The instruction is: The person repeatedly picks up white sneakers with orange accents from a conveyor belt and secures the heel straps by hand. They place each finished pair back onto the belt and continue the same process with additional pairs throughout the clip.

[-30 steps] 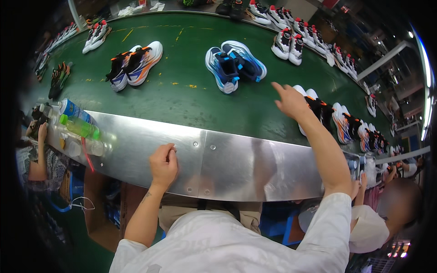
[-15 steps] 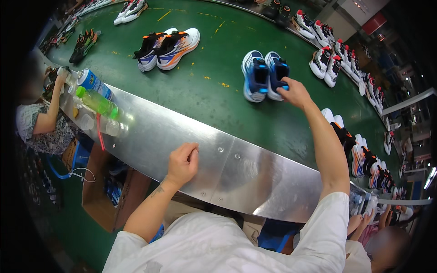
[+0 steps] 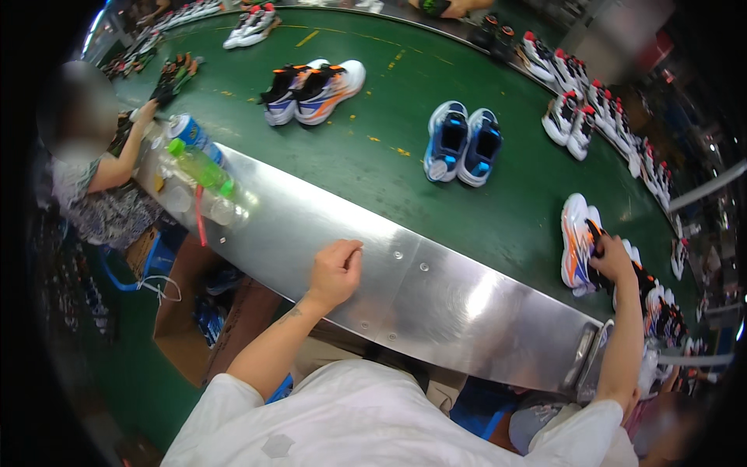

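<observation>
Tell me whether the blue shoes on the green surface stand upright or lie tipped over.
Upright: both blue shoes rest sole-down on the green surface, their dark openings facing up.

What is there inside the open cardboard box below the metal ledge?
Inside the cardboard box, some blue-and-white items show, too unclear to identify. Anything beneath them is covered and cannot be seen.

Legible text: none | blue can (image 3: 198, 140): print blurred | blue shoe (image 3: 448, 138), round tag (image 3: 439, 170): blurred
</observation>
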A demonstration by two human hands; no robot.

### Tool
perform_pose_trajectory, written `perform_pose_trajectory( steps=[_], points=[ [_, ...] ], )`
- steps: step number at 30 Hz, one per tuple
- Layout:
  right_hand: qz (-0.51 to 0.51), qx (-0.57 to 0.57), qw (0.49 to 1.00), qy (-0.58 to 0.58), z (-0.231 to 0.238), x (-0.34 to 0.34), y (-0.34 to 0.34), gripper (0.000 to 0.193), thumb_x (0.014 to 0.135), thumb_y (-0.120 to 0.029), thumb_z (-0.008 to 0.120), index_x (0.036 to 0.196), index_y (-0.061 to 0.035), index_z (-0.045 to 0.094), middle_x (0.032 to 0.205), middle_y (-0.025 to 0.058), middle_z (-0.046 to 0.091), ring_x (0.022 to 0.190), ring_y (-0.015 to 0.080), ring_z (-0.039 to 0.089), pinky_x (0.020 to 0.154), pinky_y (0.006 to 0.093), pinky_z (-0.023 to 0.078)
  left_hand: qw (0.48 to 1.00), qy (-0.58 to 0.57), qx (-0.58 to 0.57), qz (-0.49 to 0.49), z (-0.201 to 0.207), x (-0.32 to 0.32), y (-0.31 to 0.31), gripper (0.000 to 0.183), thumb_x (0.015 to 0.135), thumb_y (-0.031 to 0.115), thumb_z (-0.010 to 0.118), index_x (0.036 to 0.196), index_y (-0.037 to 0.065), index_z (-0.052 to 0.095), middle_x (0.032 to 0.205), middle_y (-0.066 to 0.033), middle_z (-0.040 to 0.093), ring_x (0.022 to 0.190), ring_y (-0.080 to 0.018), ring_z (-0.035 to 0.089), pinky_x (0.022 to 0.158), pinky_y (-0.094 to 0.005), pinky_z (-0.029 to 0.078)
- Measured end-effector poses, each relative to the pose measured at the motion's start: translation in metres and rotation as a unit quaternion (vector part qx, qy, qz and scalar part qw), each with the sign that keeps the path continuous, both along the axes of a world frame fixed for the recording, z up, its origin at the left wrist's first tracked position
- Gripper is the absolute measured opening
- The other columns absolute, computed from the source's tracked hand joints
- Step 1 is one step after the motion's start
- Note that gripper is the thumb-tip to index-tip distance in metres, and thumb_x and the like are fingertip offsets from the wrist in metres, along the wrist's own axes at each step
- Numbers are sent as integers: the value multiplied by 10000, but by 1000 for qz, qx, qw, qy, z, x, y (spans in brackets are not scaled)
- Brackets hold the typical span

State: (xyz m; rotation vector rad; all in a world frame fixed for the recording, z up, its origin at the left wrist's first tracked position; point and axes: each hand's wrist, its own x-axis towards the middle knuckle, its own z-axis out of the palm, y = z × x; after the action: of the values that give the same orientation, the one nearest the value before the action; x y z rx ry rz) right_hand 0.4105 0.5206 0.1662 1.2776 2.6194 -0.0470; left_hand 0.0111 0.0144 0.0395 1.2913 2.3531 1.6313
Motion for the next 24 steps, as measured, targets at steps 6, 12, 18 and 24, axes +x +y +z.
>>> perform_pose_trajectory(
  steps=[6, 12, 18, 24],
  points=[
    [34, -39, 999, 1, -20, 49, -8, 584, 724, -312, 867, 1211, -44, 689, 1174, 255, 706, 1101, 449, 685, 981, 501, 560, 1000, -14, 5, -2, -5, 2, -2, 116, 948, -7, 669, 1035, -19, 745, 930, -189, 747, 748, -334, 725, 677, -398, 568],
    [19, -11, 999, 49, -61, 63, -17, 625, 665, -206, 830, 1245, -12, 703, 1244, 245, 584, 1130, 462, 640, 1006, 489, 548, 1000, 7, 0, -4, -9, 4, -4, 146, 940, 3, 660, 1059, 1, 744, 908, -182, 732, 771, -366, 716, 698, -425, 572],
    [60, -40, 992, 104, -75, 72, 8, 559, 630, -237, 906, 1080, 58, 752, 1245, 214, 577, 1173, 425, 623, 1003, 444, 542, 1000, 8, 1, -17, -13, 4, -3, 162, 944, 17, 645, 1070, -17, 740, 921, -178, 737, 804, -360, 716, 735, -425, 576],
    [-40, -293, 932, 210, 11, -53, -130, 393, 746, -175, 881, 1032, 64, 754, 986, 175, 732, 975, 341, 729, 891, 446, 571, 999, 29, 1, -18, -15, 1, -10, 159, 945, 36, 644, 1054, -26, 742, 939, -178, 743, 830, -358, 718, 751, -430, 576]
  ],
)
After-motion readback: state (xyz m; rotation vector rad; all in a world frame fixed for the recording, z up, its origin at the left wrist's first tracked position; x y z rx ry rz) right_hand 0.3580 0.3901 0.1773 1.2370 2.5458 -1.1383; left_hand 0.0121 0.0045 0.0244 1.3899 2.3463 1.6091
